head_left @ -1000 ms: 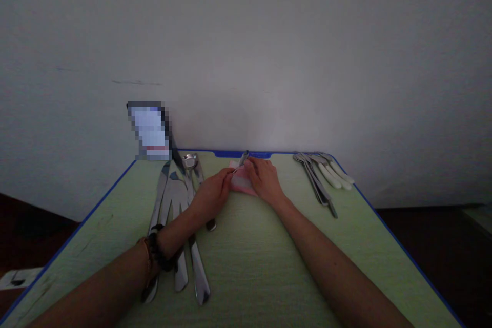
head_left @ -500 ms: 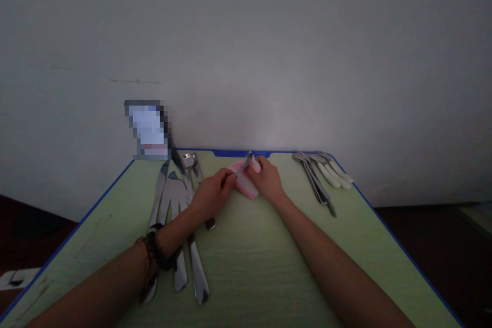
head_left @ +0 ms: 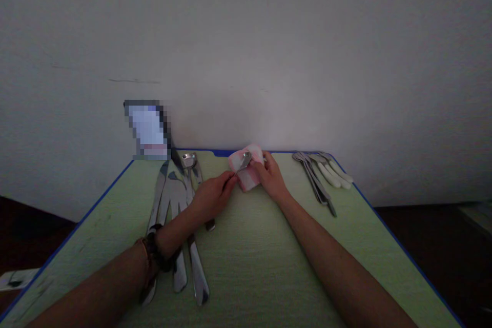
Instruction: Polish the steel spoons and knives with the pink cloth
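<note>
My left hand [head_left: 215,192] is closed around the handle of a small metal spoon [head_left: 246,159], whose bowl points up and away toward the wall. Behind the spoon spreads a pink and white cloth [head_left: 249,180], gripped by my right hand [head_left: 271,177] at its right side. My right thumb lies on the front of the cloth, close to the spoon's bowl; the other fingers are mostly hidden behind it. Both hands are above the far middle of the table.
Large metal utensils [head_left: 197,271] lie at left, partly under my left forearm, with a ladle [head_left: 188,160] among them. Several spoons [head_left: 313,179] and white-handled cutlery [head_left: 328,174] lie at right. A blurred phone-like screen [head_left: 148,128] leans by the wall. The green table [head_left: 253,266] has a blue edge.
My right hand has opened the cloth out and raised it behind the spoon, so the bowl now shows in front of it. My left hand keeps its hold on the handle.
</note>
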### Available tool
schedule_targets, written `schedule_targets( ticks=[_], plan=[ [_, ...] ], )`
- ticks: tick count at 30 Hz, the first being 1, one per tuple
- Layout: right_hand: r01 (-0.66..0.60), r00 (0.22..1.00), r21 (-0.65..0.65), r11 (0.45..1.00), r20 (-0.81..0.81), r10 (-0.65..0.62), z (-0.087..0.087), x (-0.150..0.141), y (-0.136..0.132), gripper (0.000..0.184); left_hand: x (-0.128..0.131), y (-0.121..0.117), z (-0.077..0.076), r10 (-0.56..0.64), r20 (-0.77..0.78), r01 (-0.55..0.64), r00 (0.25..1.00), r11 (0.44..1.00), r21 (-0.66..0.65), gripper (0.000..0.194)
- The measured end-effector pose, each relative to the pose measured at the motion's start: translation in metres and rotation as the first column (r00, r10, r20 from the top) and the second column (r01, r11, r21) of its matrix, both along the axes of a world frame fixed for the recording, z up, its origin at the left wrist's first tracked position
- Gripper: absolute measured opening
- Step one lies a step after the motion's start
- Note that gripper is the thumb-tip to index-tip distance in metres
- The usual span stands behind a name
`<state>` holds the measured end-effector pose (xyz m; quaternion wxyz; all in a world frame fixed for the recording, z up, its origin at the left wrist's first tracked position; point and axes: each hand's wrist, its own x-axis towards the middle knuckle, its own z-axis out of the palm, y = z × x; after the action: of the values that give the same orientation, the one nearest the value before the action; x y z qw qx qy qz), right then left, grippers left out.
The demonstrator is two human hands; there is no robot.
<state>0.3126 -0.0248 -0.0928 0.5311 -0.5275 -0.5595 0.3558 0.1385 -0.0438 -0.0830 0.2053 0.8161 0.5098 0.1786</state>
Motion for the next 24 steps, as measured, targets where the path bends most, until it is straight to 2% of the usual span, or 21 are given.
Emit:
schedule_targets(
  ticks=[3,6,10,18,24],
  plan=[
    [0.001,1.0,0.02,1.0,0.014,-0.002,0.0026,0.0002,0.0,0.032,0.0007,-0.0014,0.0016,-0.004,-0.052,0.005,0.999,1.0,0.003,0.032],
    [0.042,0.991,0.008,0.999,0.124,-0.043,0.0011,0.0003,0.001,0.034,0.0014,-0.003,0.0024,-0.016,-0.115,0.019,0.993,0.999,0.027,0.032],
    [0.045,0.971,0.025,0.999,0.232,-0.05,-0.0046,0.0015,0.0032,0.026,0.0016,-0.0039,0.0022,-0.038,-0.17,0.047,0.985,0.998,0.049,0.033],
    [0.002,0.965,0.058,0.998,0.263,-0.017,-0.0054,0.0025,0.0039,0.023,0.0022,-0.0044,0.0023,-0.032,-0.246,0.046,0.969,0.997,0.054,0.028],
    [-0.009,0.953,0.023,1.0,0.302,0.002,-0.0037,0.001,0.0031,0.025,0.003,-0.0052,0.0029,-0.029,-0.278,0.049,0.96,0.997,0.064,0.029]
  ],
)
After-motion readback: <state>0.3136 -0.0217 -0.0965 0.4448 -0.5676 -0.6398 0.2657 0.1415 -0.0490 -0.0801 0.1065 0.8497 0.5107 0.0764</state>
